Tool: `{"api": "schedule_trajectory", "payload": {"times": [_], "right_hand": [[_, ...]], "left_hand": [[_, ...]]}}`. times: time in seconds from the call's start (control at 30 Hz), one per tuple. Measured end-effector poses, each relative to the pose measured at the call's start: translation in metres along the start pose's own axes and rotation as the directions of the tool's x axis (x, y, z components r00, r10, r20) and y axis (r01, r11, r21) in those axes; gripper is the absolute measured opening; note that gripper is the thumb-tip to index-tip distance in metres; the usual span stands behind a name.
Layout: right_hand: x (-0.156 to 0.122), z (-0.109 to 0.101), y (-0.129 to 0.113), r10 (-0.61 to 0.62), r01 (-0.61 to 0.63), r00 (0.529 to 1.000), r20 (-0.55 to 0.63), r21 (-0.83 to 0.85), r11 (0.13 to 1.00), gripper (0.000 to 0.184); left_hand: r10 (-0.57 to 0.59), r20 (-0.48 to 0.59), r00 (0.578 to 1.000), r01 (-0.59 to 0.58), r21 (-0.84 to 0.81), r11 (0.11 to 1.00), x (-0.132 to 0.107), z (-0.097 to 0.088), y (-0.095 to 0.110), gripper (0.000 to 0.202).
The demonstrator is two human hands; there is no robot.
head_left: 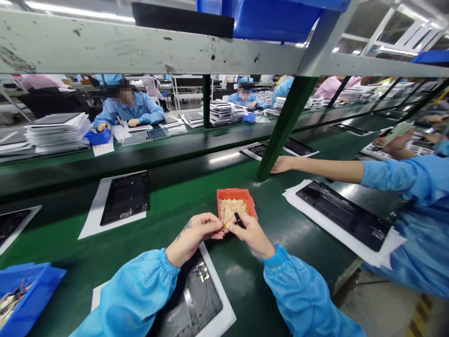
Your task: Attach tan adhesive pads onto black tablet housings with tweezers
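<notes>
While the left hand (202,228) and right hand (249,230), which also holds a tool (240,220), pinch a yellow piece (225,225), it looks light and flimsy, best held by its edges.

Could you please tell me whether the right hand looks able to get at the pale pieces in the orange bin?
Probably yes: the right hand is close to the orange bin, and no lid covers the pale pieces, though it holds a slim black object.
</notes>
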State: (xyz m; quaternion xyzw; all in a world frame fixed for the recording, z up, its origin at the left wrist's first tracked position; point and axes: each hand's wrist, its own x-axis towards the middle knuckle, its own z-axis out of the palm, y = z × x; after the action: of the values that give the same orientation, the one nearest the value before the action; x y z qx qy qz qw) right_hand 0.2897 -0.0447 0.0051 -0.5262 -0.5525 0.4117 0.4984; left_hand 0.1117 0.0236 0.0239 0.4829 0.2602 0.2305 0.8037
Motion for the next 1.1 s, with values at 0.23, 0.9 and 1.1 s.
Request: {"api": "schedule_trajectory", "payload": {"times": [0.23,0.9,1.1], "right_hand": [[-0.0001,0.0046,0.0006,-0.035,0.022,0.991,-0.131,-0.094,0.995,0.019],[-0.0009,0.0102,-0.0018,-0.169,0.137,0.981,-0.098,-0.275,0.952,0.023],[-0.0012,0.0097,-0.0013,-0.198,0.157,0.977,-0.083,-0.353,0.922,0.024]], "left_hand": [[0.146,-0.091,0.985,-0.115,0.286,0.951,-0.0006,0.0001,-0.0019,0.026],[0.387,-0.105,0.916,-0.237,0.637,0.733,-0.0008,0.0036,-0.0045,0.020],[0.284,-0.144,0.948,-0.163,0.545,0.823,-0.0006,0.0025,-0.0063,0.020]]}}
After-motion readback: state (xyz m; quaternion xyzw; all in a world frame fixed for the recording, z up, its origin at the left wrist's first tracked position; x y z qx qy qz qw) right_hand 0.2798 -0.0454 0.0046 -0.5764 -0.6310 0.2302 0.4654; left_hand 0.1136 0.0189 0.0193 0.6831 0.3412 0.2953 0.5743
